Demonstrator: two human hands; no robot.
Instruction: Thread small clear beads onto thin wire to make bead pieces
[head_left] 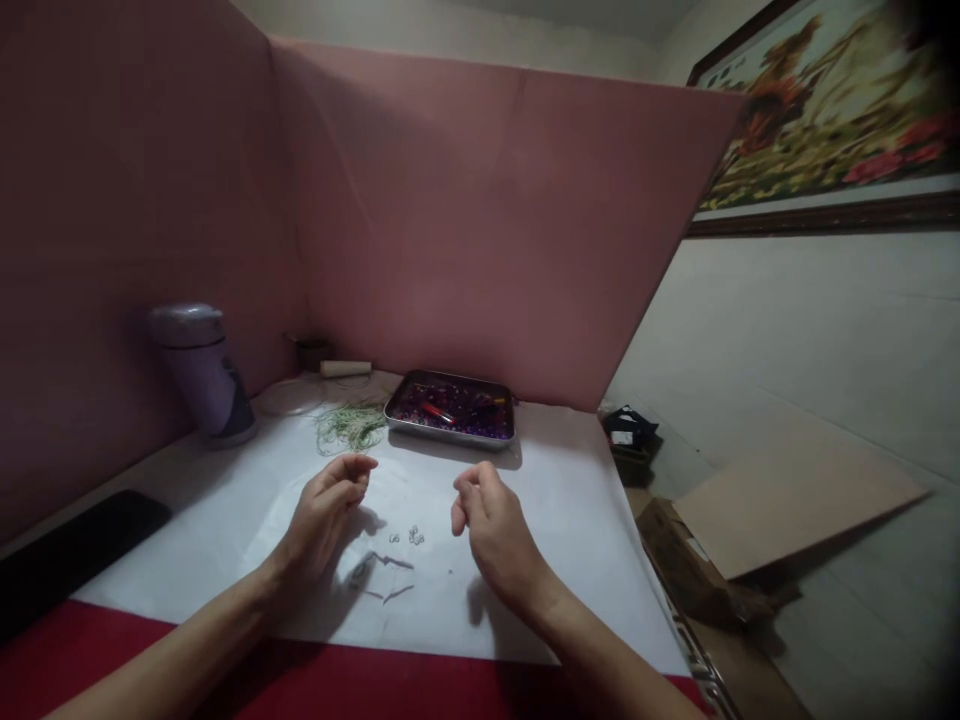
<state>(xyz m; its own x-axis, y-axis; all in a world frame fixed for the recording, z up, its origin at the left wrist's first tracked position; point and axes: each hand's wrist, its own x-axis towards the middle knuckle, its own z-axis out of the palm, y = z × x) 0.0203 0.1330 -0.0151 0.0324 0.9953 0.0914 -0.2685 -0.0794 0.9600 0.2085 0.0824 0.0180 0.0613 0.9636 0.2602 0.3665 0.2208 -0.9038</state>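
My left hand is raised over the white sheet, thumb and fingers drawn together in a pinch. Across from it, my right hand is closed in a similar pinch. Whatever is between the fingertips of either hand, if anything, is too thin or small to make out. Between and below the hands lie several small silvery rings in a little group. Closer to me, dark thin strips form a rough loop on the sheet. A tangle of green thread sits beyond my left hand.
A metal-rimmed tray of purple beads stands at the back. On the left are a lilac tumbler and a black flat object. Behind the tray rises a pink panel. Cardboard lies right of the table's edge.
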